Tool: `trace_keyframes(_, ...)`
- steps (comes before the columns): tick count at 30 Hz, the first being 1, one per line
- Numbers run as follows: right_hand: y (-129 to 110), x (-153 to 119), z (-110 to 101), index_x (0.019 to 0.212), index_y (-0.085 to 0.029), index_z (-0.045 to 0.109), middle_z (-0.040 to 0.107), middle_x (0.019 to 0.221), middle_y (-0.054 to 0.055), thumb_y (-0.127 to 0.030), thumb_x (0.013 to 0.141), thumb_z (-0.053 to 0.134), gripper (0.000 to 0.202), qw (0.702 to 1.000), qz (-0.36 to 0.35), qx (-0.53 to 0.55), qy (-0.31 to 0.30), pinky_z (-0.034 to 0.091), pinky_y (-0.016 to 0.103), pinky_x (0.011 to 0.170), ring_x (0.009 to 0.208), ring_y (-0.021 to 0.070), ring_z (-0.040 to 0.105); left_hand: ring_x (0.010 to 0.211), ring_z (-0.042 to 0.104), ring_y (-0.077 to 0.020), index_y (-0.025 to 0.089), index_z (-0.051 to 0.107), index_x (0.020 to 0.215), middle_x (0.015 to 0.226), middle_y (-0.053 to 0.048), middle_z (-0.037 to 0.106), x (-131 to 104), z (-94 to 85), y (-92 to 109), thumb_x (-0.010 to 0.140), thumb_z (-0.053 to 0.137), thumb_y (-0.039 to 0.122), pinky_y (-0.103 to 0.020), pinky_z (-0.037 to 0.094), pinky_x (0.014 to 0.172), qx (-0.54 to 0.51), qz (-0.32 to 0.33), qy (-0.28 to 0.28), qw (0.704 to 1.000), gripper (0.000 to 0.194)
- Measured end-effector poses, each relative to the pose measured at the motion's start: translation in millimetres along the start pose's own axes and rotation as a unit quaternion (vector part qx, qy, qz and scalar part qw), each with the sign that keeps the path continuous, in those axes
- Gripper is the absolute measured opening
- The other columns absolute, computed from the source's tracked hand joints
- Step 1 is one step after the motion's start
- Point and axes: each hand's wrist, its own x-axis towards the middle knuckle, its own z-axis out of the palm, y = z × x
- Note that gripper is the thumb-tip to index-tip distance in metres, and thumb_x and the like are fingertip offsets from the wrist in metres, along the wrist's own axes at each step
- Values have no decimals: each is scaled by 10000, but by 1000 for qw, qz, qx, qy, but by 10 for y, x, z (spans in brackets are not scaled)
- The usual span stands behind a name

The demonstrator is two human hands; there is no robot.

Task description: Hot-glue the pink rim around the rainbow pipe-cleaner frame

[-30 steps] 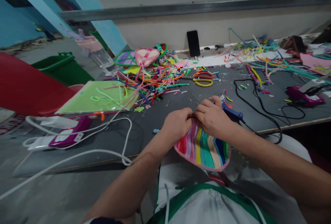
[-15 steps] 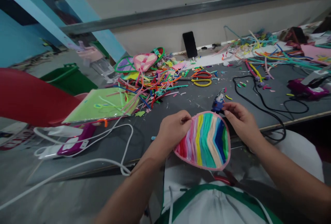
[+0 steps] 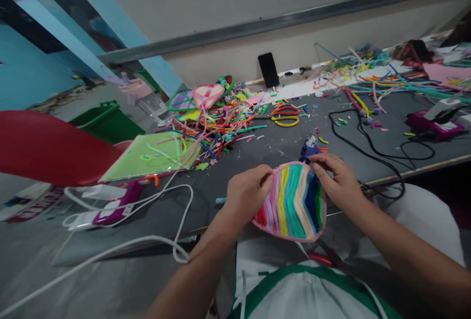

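Observation:
A rounded panel of striped pipe cleaners with a pink border point(image 3: 294, 203) is held over the table's front edge, above my lap. My left hand point(image 3: 248, 191) pinches its upper left edge between thumb and fingers. At the upper right edge, my right hand point(image 3: 336, 176) has its thumb and fingertips closed on the pink border. A blue hot glue gun point(image 3: 311, 147) with a whitish, crusted tip lies just beyond the panel, close to my right fingertips. Red-handled scissors point(image 3: 287, 110) and a yellow handle loop point(image 3: 287, 121) lie farther back.
A heap of colourful pipe cleaners point(image 3: 221, 125) covers the table's back left, beside a green sheet packet point(image 3: 150, 154). Purple power strips point(image 3: 117, 206) with white cables lie left; another purple power strip point(image 3: 434, 125) with a black cord lies right. A phone point(image 3: 268, 70) leans against the wall.
My right hand has moved left from beside the glue gun onto the panel's upper right border. My left hand keeps its grip on the panel. The view has shifted slightly.

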Motion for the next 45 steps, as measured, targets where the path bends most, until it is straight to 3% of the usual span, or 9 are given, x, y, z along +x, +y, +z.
trace_keyframes(4,-80,101,11,1003,-201,631,625,984,68,-232,858,511,191,1000,-19,21,-3,463,327,795,900,178,592,737,614,-113,243,626,897,825,28,683,-21,24,-22,875,491,263,-214,378,654,18,25,-5,1000,139)
trace_keyframes(7,-145,271,23,1029,-204,600,623,1000,61,-231,829,535,213,997,5,46,-62,460,334,808,916,178,589,774,625,-122,240,632,907,841,15,688,-43,34,-35,883,487,273,-216,396,690,19,48,-3,999,151)
trace_keyframes(10,-206,491,43,1072,-198,534,627,1034,58,-223,746,614,336,977,36,89,-192,459,341,831,943,181,593,796,629,-127,234,640,929,853,-4,693,-64,41,-36,888,478,270,-218,415,726,23,67,8,997,170)
trace_keyframes(14,-262,746,99,993,-181,490,637,918,36,-158,668,616,349,912,77,130,-381,470,304,758,860,163,601,794,630,-131,232,651,926,826,-20,692,-76,61,-26,891,471,269,-218,430,727,43,80,13,996,187)
trace_keyframes(18,-290,864,206,925,-194,469,618,812,-5,-143,640,609,322,876,87,109,-462,455,260,633,738,139,581,793,631,-138,228,654,938,812,-30,689,-71,92,-20,896,466,285,-222,440,732,51,93,17,994,201)
trace_keyframes(25,-325,917,353,809,-200,490,563,655,-54,-151,604,653,267,869,83,57,-484,390,229,534,634,120,540,803,628,-150,227,657,938,816,-43,684,-59,98,-8,894,459,268,-232,445,733,66,102,4,993,207)
trace_keyframes(35,-291,895,444,748,-211,437,577,635,-74,-80,532,600,301,841,140,146,-502,387,217,544,631,113,540,859,644,-170,215,629,976,910,-39,693,-43,73,1,910,441,282,-265,432,755,63,100,-30,993,210)
trace_keyframes(45,-293,861,466,770,-211,466,578,661,-60,-111,518,615,310,866,122,60,-482,383,217,533,618,115,521,893,635,-171,215,598,1065,990,-35,686,54,-116,-2,910,391,257,-257,432,770,-30,51,-101,993,262)
